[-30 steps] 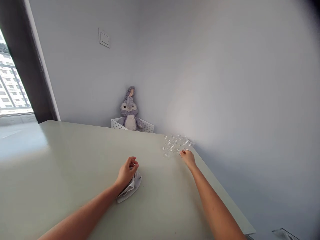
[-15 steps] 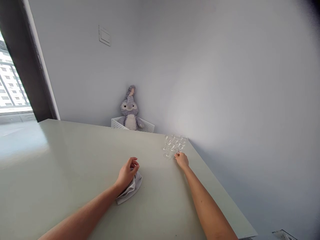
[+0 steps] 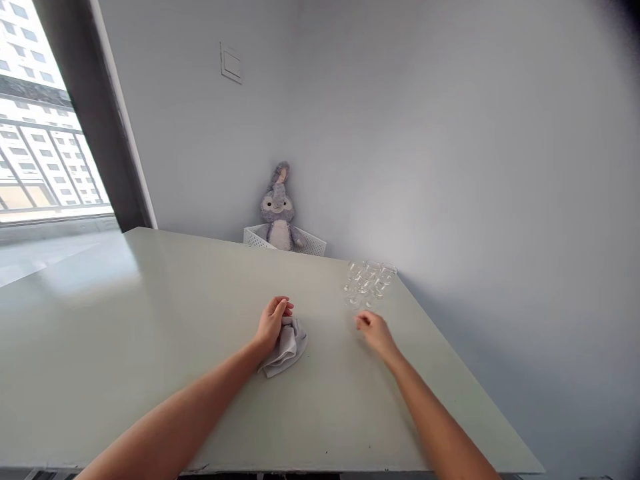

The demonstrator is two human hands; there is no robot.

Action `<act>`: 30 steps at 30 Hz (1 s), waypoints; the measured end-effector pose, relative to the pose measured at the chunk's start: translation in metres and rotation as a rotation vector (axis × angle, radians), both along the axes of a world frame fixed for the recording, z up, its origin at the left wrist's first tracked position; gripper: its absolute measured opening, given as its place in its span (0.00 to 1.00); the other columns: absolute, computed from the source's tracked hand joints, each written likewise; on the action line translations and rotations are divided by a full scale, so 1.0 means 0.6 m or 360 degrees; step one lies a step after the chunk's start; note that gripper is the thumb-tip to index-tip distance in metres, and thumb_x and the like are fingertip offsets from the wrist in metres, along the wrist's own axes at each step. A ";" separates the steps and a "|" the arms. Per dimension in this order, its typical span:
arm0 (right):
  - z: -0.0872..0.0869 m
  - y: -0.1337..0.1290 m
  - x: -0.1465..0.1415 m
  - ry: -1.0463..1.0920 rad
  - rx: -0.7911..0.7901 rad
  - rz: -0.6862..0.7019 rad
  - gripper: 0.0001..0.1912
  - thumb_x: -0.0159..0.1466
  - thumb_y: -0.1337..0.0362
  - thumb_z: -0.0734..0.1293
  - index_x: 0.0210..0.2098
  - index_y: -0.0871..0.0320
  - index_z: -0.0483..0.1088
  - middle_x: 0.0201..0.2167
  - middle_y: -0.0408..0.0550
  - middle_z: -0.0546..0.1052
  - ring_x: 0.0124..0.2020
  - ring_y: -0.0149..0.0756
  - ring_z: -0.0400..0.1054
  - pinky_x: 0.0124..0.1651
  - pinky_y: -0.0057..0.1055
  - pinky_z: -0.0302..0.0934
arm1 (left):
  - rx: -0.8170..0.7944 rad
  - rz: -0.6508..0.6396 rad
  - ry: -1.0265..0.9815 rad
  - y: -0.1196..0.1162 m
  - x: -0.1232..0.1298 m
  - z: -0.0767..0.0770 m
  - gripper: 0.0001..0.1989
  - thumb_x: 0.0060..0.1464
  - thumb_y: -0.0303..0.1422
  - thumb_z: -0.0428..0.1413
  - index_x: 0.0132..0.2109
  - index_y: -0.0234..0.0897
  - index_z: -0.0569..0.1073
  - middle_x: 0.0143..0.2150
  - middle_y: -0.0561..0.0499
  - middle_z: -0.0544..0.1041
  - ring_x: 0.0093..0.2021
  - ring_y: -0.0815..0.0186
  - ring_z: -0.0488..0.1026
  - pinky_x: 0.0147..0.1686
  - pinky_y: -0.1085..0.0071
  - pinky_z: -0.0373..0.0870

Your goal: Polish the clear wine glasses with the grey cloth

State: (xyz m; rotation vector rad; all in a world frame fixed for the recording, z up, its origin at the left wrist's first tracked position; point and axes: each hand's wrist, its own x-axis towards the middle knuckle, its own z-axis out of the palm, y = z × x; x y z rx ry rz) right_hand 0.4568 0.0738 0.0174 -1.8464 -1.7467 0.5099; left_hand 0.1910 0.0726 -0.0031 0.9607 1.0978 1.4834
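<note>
Resting left hand point(image 3: 273, 325) on a crumpled grey cloth point(image 3: 287, 348), fingers curled; can't tell if it's clamped on the cloth. Right hand point(image 3: 375, 332) empty, fingers loosely together, near but not touching the cluster of small clear glasses point(image 3: 367, 283) by the far edge of the pale tabletop point(image 3: 150, 333).

Clear glass goblets point(image 3: 369, 283), soft grey cloth point(image 3: 286, 347), glossy smooth tabletop point(image 3: 150, 373), perforated white plastic basket point(image 3: 310, 246)
</note>
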 end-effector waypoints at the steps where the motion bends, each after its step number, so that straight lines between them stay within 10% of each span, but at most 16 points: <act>1: 0.000 -0.020 -0.033 0.0097 -0.0015 0.0232 0.11 0.60 0.58 0.58 0.26 0.57 0.65 0.23 0.42 0.72 0.25 0.31 0.64 0.31 0.25 0.55 | -0.0017 -0.0010 -0.0134 0.002 0.000 -0.003 0.11 0.47 0.38 0.51 0.37 0.37 0.68 0.33 0.51 0.71 0.30 0.71 0.67 0.30 0.75 0.64; 4: 0.001 -0.068 -0.137 0.0266 -0.0080 0.0760 0.16 0.61 0.53 0.55 0.28 0.57 0.64 0.20 0.40 0.69 0.21 0.29 0.61 0.26 0.24 0.52 | 0.0003 -0.0065 -0.0396 0.006 -0.004 -0.008 0.09 0.44 0.32 0.50 0.36 0.36 0.67 0.34 0.50 0.71 0.31 0.70 0.69 0.34 0.72 0.66; 9: 0.000 -0.064 -0.232 0.0114 0.0015 0.0656 0.10 0.53 0.57 0.64 0.24 0.57 0.61 0.19 0.38 0.64 0.20 0.27 0.56 0.24 0.24 0.46 | 0.0187 -0.0370 0.0138 -0.002 -0.033 0.014 0.18 0.37 0.25 0.47 0.40 0.37 0.69 0.42 0.48 0.72 0.43 0.64 0.68 0.44 0.68 0.64; 12: -0.007 -0.035 -0.226 0.0590 -0.0092 0.0621 0.08 0.51 0.63 0.63 0.20 0.57 0.57 0.17 0.36 0.60 0.20 0.26 0.53 0.24 0.23 0.45 | 0.0280 -0.0599 0.0934 -0.005 -0.051 0.024 0.27 0.34 0.23 0.47 0.47 0.40 0.68 0.46 0.49 0.71 0.45 0.62 0.67 0.44 0.68 0.63; 15: -0.008 -0.016 -0.192 0.1222 -0.0209 0.0559 0.08 0.50 0.63 0.63 0.22 0.58 0.58 0.17 0.35 0.59 0.19 0.25 0.53 0.23 0.22 0.47 | 0.0287 -0.0412 0.1535 0.002 -0.058 0.020 0.25 0.36 0.24 0.49 0.46 0.42 0.69 0.43 0.50 0.72 0.43 0.62 0.67 0.42 0.68 0.62; 21: 0.016 0.005 -0.130 0.1894 -0.0131 0.0297 0.14 0.48 0.59 0.69 0.26 0.57 0.60 0.19 0.36 0.64 0.20 0.27 0.58 0.24 0.24 0.53 | 0.0110 -0.0346 0.1596 0.007 -0.060 0.023 0.11 0.51 0.37 0.46 0.36 0.40 0.70 0.29 0.55 0.71 0.29 0.68 0.67 0.26 0.74 0.60; 27: 0.035 -0.009 -0.121 0.1372 0.0675 0.0092 0.10 0.55 0.57 0.65 0.30 0.57 0.63 0.23 0.39 0.65 0.23 0.28 0.59 0.27 0.26 0.55 | 0.0763 0.0097 0.1854 0.012 -0.049 0.053 0.09 0.50 0.26 0.46 0.35 0.39 0.70 0.42 0.50 0.71 0.43 0.63 0.65 0.42 0.69 0.63; 30: 0.043 -0.039 -0.133 0.0654 0.1282 0.0446 0.06 0.59 0.62 0.61 0.34 0.57 0.65 0.30 0.46 0.71 0.31 0.33 0.63 0.34 0.31 0.57 | 0.0917 0.0394 0.2033 0.030 -0.057 0.070 0.11 0.48 0.22 0.45 0.35 0.39 0.69 0.47 0.48 0.69 0.46 0.62 0.64 0.47 0.65 0.61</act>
